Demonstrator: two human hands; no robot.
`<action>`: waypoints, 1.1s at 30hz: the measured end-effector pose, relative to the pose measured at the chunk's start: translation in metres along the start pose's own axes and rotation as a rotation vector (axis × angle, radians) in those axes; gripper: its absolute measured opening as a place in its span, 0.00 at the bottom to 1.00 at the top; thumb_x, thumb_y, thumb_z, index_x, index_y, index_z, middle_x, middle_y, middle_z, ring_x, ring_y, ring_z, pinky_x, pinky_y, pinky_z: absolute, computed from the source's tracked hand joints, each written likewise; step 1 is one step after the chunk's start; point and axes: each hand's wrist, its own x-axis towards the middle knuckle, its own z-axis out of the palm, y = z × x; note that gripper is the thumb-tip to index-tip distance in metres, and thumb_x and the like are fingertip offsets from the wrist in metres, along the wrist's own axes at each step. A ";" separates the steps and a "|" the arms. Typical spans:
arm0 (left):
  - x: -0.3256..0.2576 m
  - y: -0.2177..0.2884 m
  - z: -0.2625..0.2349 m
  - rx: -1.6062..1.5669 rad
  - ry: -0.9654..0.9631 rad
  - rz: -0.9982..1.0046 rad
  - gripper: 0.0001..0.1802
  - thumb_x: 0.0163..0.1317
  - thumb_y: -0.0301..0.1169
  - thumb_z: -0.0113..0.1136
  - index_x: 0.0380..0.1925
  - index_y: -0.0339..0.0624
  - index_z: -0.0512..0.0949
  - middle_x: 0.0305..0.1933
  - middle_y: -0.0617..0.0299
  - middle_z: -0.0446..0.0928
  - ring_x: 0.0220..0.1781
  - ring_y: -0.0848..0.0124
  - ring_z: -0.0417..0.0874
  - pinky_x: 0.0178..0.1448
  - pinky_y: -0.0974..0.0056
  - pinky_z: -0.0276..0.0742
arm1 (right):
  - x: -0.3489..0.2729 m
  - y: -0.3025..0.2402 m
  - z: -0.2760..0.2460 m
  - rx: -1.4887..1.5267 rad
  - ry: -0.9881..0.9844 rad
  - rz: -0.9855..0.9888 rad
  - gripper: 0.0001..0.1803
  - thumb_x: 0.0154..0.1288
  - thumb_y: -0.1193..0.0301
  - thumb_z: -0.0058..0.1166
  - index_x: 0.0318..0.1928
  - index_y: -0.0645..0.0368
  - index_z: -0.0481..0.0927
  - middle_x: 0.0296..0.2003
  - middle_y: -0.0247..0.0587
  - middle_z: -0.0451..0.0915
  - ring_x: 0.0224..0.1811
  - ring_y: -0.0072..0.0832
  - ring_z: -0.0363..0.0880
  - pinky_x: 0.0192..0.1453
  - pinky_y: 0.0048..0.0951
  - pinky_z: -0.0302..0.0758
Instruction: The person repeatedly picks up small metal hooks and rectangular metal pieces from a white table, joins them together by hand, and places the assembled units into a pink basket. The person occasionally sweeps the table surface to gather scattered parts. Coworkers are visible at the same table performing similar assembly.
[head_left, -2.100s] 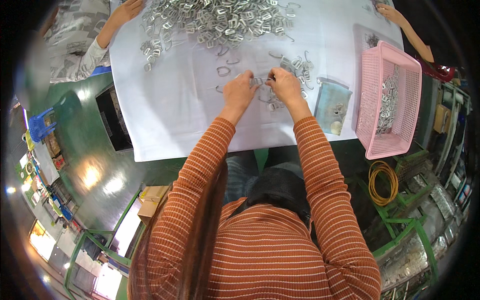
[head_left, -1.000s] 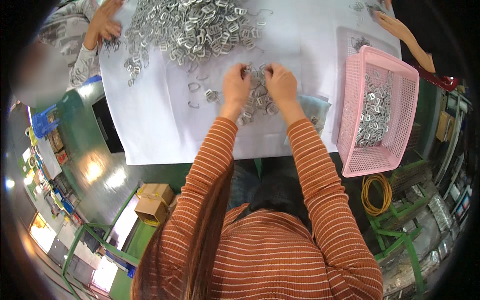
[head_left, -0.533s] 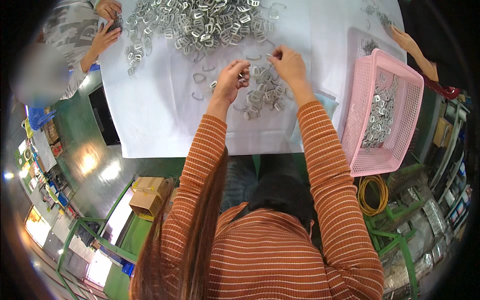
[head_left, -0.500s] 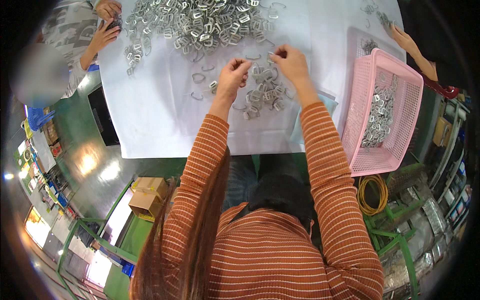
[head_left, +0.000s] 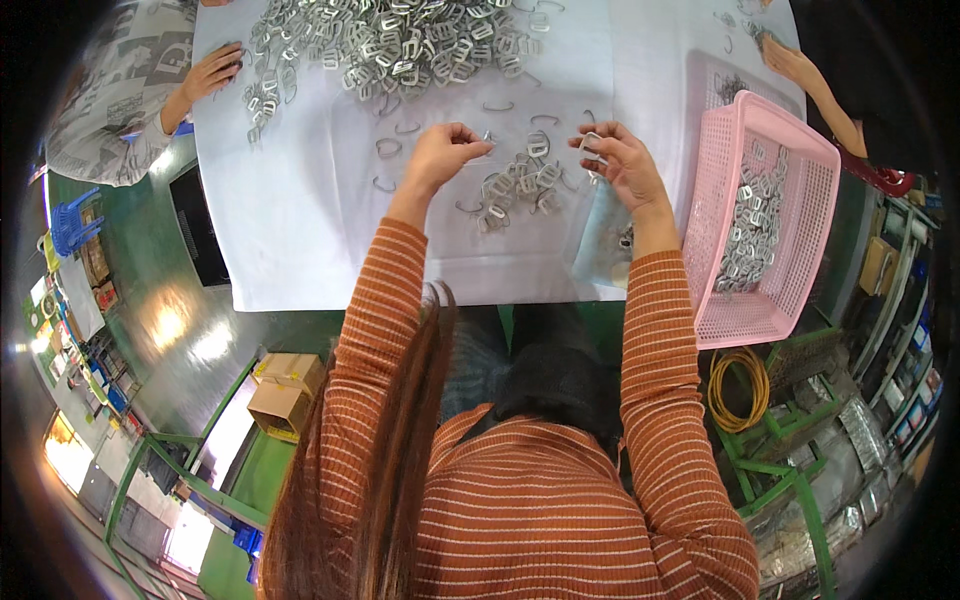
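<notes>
- Our left hand (head_left: pixel 440 160) has thumb and fingertips pinched on a small metal piece (head_left: pixel 488 140), too small to identify; with so little surface to grip, it could slip onto the white tablecloth (head_left: pixel 320 240).
- Our right hand (head_left: pixel 628 168) is clamped by the fingertips on a slotted metal buckle (head_left: pixel 590 146), well apart from the left; a shallow grip could let it drop near the light blue packet (head_left: pixel 597 230).
- The small buckle cluster (head_left: pixel 518 185) lies on the cloth between our hands; a careless sweep could scatter it or tangle its wires.
- Loose curved wires (head_left: pixel 386 155) lie near our left wrist, and could snag a striped sleeve (head_left: pixel 370 320).
- The pink basket (head_left: pixel 808 240) stands near our right arm; a bump could spill its buckles.
</notes>
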 end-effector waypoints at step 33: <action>-0.042 -0.030 -0.036 -0.147 0.078 0.026 0.19 0.56 0.30 0.58 0.49 0.39 0.72 0.27 0.66 0.75 0.23 0.80 0.70 0.24 0.77 0.63 | 0.054 -0.005 0.034 -1.071 0.326 -0.385 0.18 0.53 0.61 0.58 0.40 0.61 0.78 0.34 0.41 0.80 0.31 0.31 0.79 0.36 0.32 0.76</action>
